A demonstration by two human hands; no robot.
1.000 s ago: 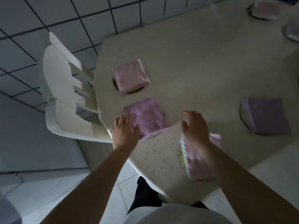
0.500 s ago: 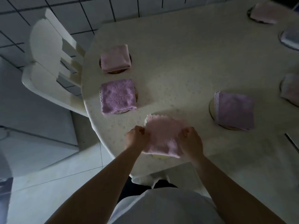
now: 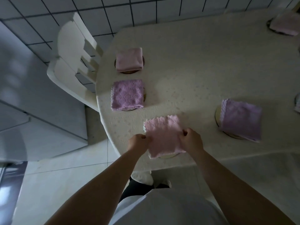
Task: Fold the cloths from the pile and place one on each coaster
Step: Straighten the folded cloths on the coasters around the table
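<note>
I pinch the pink cloth (image 3: 164, 137) with my left hand (image 3: 138, 142) and right hand (image 3: 191, 140), over the near coaster (image 3: 168, 155) on the counter (image 3: 203, 70). The other coasters in view are already covered.

No text, label, brand, number or sign can be read anywhere in the view
</note>
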